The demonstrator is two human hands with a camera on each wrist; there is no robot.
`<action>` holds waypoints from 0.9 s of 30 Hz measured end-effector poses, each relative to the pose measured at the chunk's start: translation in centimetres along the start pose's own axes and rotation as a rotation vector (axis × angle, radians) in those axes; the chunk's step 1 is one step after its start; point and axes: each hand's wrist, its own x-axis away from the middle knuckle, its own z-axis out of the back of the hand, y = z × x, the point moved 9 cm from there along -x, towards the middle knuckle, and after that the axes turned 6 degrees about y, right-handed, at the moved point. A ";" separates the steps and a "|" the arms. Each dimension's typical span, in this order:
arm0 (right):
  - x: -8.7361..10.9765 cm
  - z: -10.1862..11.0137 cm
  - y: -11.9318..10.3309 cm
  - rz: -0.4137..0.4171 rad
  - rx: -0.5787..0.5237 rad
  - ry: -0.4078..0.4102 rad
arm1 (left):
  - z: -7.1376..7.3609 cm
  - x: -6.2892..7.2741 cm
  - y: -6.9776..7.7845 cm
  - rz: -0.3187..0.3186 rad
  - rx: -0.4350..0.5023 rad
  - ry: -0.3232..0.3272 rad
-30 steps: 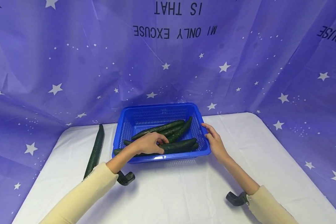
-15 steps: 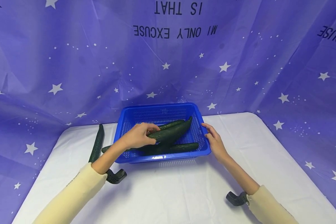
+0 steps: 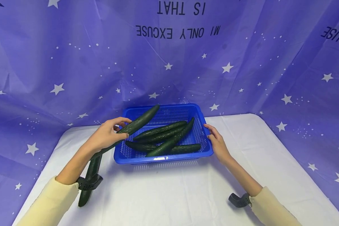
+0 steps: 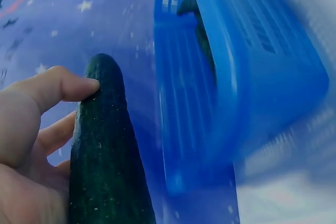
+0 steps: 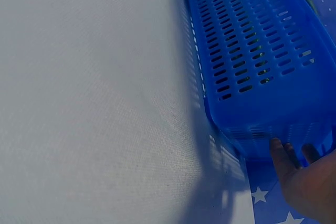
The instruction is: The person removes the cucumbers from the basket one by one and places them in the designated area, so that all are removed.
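My left hand point(image 3: 105, 135) grips a long dark green cucumber point(image 3: 142, 121), tilted over the left rim of the blue basket point(image 3: 204, 121). In the left wrist view, the thumb and fingers lie along that cucumber point(image 4: 107, 150), whose rounded end points away. Several more cucumbers point(image 3: 158, 130) lie crossed inside the basket. My right hand point(image 3: 218, 146) holds the basket's right end by the rim; in the right wrist view its fingertips lie against the basket's end wall point(image 5: 252, 135). Another cucumber point(image 3: 86, 196) lies on the table at left, partly hidden by my left wrist and the held cucumber.
A white cloth point(image 3: 172, 194) covers the table. Behind it hangs a purple curtain point(image 3: 169, 81) with stars and upside-down lettering, close to the basket's back rim. A black curved wrist mount point(image 3: 90, 182) sticks out from the left wrist, another point(image 3: 238, 200) from the right.
My left hand has lifted a cucumber out of the pile and carried it left across the basket's rim toward the cucumber on the table. The right hand and the basket have stayed put.
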 end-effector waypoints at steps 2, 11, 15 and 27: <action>0.0 0.0 0.0 0.002 -0.002 -0.001 | 1.1 0.6 -1.1 0.022 0.020 0.029; 0.0 0.1 0.1 -0.002 -0.008 0.009 | 4.0 3.2 -7.0 0.125 0.041 0.138; 0.0 0.1 0.1 -0.002 -0.002 0.007 | 4.7 4.3 -9.5 0.153 0.054 0.175; 0.0 -0.1 0.0 0.007 -0.009 -0.006 | 5.3 7.1 -15.2 0.299 0.175 0.272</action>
